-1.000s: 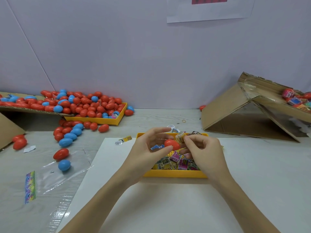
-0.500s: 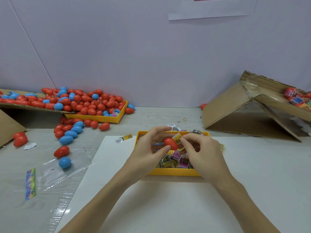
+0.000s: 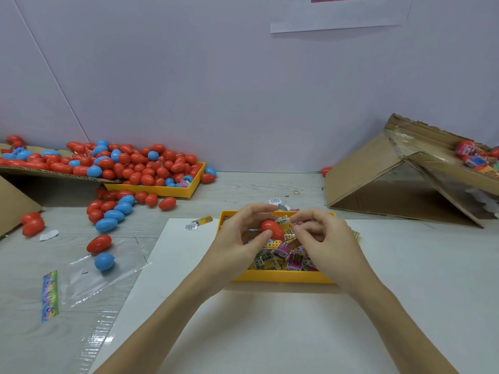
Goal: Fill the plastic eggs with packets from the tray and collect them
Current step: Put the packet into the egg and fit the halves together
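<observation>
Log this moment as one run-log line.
left hand: holds red egg | right hand: pinches packet at egg | over yellow tray | step: filling

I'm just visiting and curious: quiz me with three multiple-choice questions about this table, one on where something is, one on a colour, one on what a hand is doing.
1. Where does the near yellow tray of packets sit?
A. on the white sheet
B. on the cardboard ramp
C. on the clear bag

2. What colour is the egg being held?
A. blue
B. red
C. green

3. What is the left hand doing?
A. lying flat on the table
B. gripping the egg
C. hanging idle

Answers: 1 A, the white sheet lies under the tray. 2 B, it shows red between the fingers. 3 B, thumb and fingers curl round it while the right hand pinches a packet beside it.
</observation>
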Demonstrator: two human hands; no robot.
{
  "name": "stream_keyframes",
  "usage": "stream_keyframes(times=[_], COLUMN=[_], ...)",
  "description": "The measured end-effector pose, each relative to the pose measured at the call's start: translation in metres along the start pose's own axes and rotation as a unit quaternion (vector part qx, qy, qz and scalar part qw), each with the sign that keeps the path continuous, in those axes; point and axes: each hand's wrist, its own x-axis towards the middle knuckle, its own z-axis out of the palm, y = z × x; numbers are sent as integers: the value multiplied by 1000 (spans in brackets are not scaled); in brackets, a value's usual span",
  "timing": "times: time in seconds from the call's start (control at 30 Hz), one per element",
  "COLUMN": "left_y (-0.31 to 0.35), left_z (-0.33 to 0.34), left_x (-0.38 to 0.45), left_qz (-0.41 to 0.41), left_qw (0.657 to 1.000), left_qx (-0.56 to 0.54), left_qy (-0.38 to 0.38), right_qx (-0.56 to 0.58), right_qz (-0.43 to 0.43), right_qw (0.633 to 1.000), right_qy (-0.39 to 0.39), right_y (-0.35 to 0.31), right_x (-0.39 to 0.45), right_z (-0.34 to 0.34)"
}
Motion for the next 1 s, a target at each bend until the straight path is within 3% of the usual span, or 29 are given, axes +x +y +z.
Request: stream_keyframes(times=[0.43,0.63,1.0], left_y=[2,0,-1], left_z=[-1,-1,-5], left_x=[0,1,3], left_qz=[5,32,52], left_qw=[999,999,998], left_qx=[-45,-12,-20], left_qy=[-6,-11,10], right_qx=[46,136,75], right_qz=[20,87,48], right_qw=[999,986,995], right_qy=[-20,-52,-41], right_y=[-6,-11,-11], right_x=[-2,0,-3], right_z=[-2,-3,-5])
